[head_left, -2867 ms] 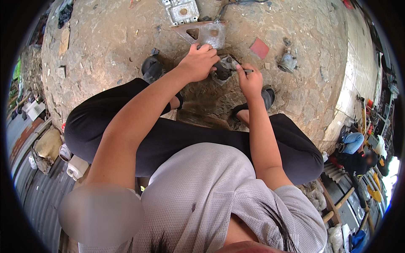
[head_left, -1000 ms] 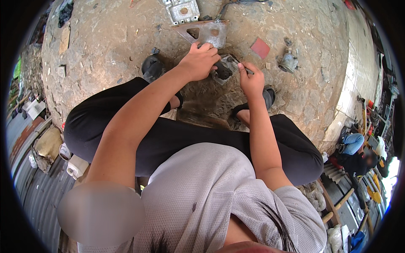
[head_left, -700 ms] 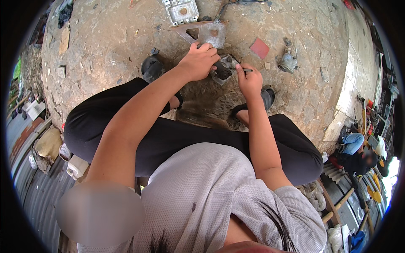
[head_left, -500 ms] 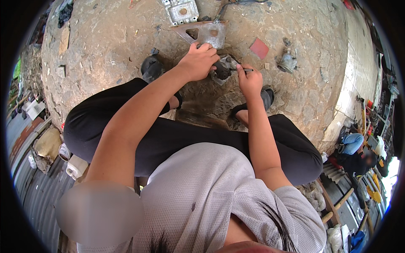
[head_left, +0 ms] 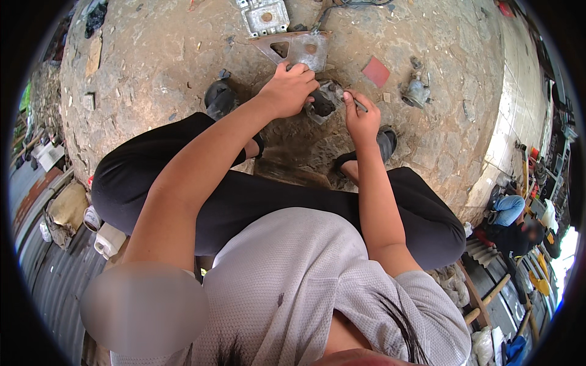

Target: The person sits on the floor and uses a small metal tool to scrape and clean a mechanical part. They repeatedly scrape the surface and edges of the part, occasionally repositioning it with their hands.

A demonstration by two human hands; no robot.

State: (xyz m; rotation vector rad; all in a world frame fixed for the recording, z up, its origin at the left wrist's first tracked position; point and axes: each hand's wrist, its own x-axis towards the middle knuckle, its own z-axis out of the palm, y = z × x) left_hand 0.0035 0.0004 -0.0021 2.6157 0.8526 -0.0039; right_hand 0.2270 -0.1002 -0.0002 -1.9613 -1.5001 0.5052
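Note:
My left hand [head_left: 288, 91] is closed over the near side of a grey and black metal part [head_left: 331, 91] low over the ground between my feet. Its fingers hide much of what they grip. Just right of that part, my right hand [head_left: 362, 119] pinches a thin grey rod-like tool [head_left: 361, 107] between thumb and fingers. The tool slants, its back end sticking out to the lower right; its tip is too small to make out against the part. Right beyond my left fingers lies a flat metal bracket [head_left: 308, 50] with a triangular hole.
A silver metal casing [head_left: 266, 17] and a dark cable [head_left: 354, 5] lie beyond the bracket. To the right are a red square sheet [head_left: 375, 71] and a carburetor-like metal part [head_left: 416, 93]. My sandalled feet flank the work. Another person [head_left: 513, 222] sits far right.
The tool in my right hand has swung from nearly level to a slant, and its tip has drawn back from the metal part a little. My left hand has barely moved.

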